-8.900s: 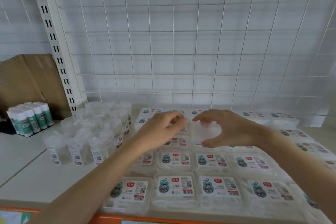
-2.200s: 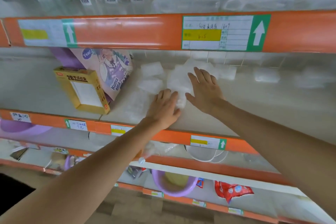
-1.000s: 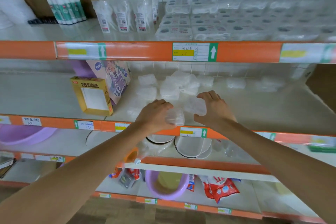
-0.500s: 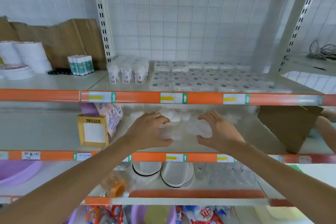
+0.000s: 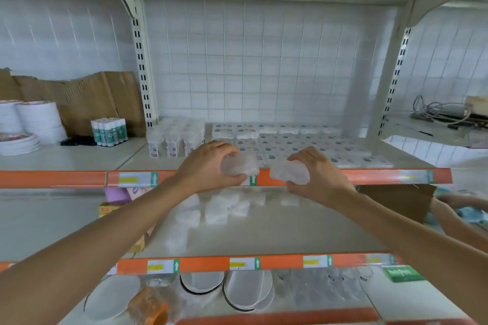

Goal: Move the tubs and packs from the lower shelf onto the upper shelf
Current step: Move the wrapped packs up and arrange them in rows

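My left hand (image 5: 206,169) grips a clear plastic pack (image 5: 241,164) and my right hand (image 5: 317,175) grips another clear pack (image 5: 289,173). Both packs hang in front of the orange edge of the upper shelf (image 5: 369,176). On that upper shelf lie rows of labelled flat packs (image 5: 303,145) and a cluster of clear tubs (image 5: 174,137). Several loose clear packs (image 5: 224,207) still lie on the lower shelf (image 5: 290,229) under my hands.
Cardboard (image 5: 87,97), white paper plates (image 5: 29,121) and green-capped tubes (image 5: 108,131) stand on the upper shelf's left bay. A brown box (image 5: 398,199) sits at the lower shelf's right, where another person's hand (image 5: 459,200) reaches in. Round lids (image 5: 245,289) lie below.
Both hands have risen with their packs from the lower shelf to the level of the upper shelf's front edge. The view has tilted upward.
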